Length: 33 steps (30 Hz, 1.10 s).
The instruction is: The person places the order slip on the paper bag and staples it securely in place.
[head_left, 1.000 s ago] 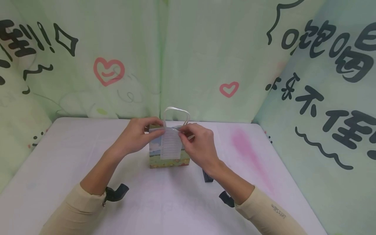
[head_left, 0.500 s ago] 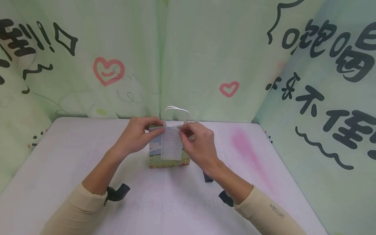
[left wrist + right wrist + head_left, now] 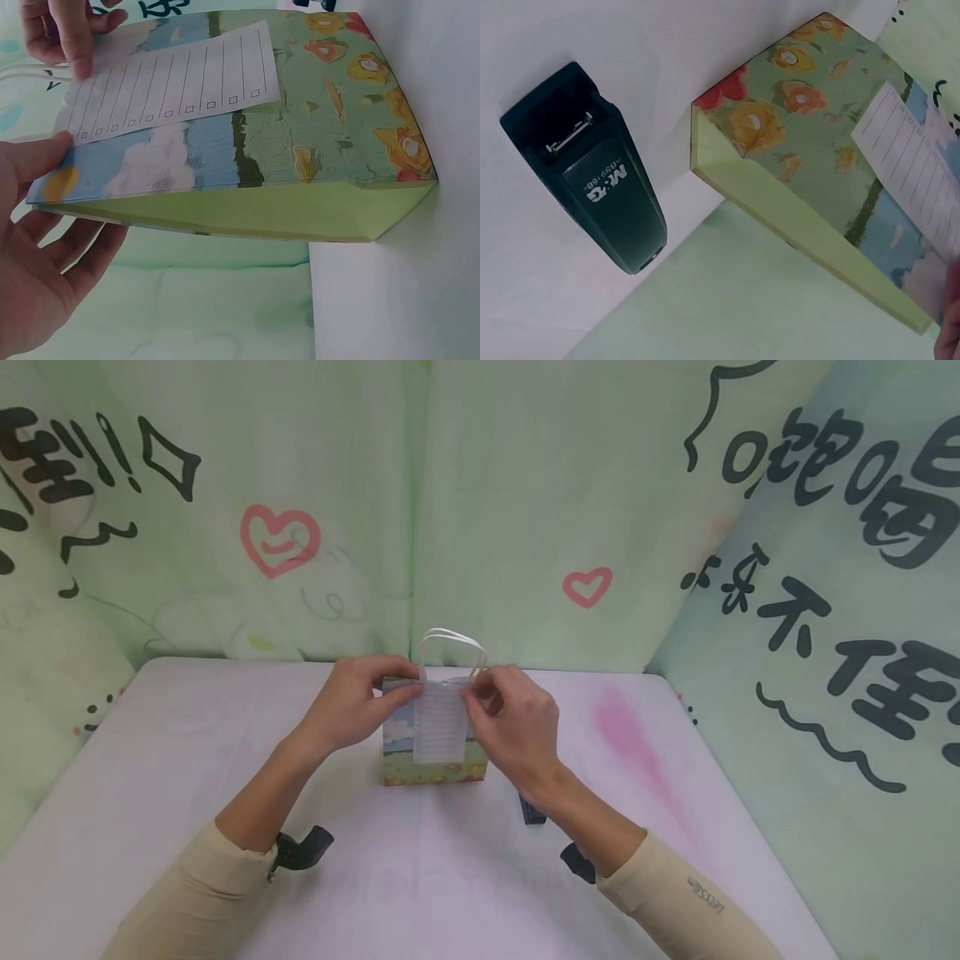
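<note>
A small gift bag (image 3: pixel 396 768), painted with sky and flowers, stands upright on the table with its white cord handles (image 3: pixel 452 633) raised. A white slip of ruled paper (image 3: pixel 439 727) with a row of little boxes lies against its front, near the top. At the upper left, my left hand (image 3: pixel 352 703) pinches the bag's rim, thumb in front and fingers behind; the thumb touches the slip's corner in the left wrist view. My right hand (image 3: pixel 521 714) pinches at the slip's upper right corner. Its fingertips partly hide the bag's rim there.
A dark green stapler (image 3: pixel 604 176) lies on the white table beside the bag, partly hidden by the right wrist in the head view. Printed green curtains (image 3: pixel 495 485) hang behind the table and at its sides.
My right hand has shifted slightly up and to the right at the slip's corner. The slip hung a touch lower half a second ago. My left hand keeps its hold on the rim.
</note>
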Tool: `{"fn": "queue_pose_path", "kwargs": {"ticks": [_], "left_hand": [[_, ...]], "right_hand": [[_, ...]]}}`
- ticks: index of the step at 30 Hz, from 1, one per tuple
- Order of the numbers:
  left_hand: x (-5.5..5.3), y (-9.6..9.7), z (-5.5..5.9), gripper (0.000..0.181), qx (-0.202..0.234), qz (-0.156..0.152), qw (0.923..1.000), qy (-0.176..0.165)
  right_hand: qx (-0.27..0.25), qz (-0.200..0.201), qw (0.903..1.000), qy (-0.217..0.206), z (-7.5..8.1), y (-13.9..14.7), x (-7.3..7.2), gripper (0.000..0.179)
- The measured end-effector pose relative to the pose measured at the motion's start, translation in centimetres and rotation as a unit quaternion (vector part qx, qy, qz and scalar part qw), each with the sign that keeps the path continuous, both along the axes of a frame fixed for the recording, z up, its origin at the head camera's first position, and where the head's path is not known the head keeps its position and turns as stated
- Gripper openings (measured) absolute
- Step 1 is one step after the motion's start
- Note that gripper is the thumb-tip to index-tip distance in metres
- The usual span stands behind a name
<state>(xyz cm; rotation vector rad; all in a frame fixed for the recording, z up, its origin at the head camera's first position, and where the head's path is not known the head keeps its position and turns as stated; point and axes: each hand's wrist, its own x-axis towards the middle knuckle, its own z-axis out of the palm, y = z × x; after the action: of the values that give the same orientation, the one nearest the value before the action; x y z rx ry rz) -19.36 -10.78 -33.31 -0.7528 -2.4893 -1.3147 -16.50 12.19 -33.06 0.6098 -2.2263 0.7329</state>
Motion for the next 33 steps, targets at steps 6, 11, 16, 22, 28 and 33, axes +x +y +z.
{"fn": "queue_pose_path", "kwargs": {"ticks": [6,11,16,22,28,33], "left_hand": [[0.0,0.1,-0.2,0.016,-0.001,0.007,1.0000,-0.001],[0.1,0.0,0.0,0.015,0.006,0.012,0.9999,0.002],[0.0,0.0,0.0,0.015,0.005,0.013,0.9999,-0.001],[-0.1,0.0,0.0,0.015,0.003,0.014,0.9999,0.003],[-0.1,0.0,-0.2,0.014,0.007,0.013,0.9999,0.003],[-0.1,0.2,-0.1,0.014,0.010,0.011,0.9999,-0.001]], "right_hand": [[-0.027,0.013,0.9990,0.032,-0.2,0.6,0.5,0.013],[-0.052,0.010,0.9984,0.022,-0.5,1.9,0.9,0.012],[-0.040,-0.024,0.9989,-0.006,-0.8,3.3,1.1,0.013],[-0.006,-0.056,0.9971,-0.051,-1.2,4.3,1.3,0.012],[0.028,-0.097,0.9875,-0.121,-1.9,4.9,1.6,0.008],[0.062,-0.125,0.9725,-0.187,-2.5,5.6,1.7,0.010]]}}
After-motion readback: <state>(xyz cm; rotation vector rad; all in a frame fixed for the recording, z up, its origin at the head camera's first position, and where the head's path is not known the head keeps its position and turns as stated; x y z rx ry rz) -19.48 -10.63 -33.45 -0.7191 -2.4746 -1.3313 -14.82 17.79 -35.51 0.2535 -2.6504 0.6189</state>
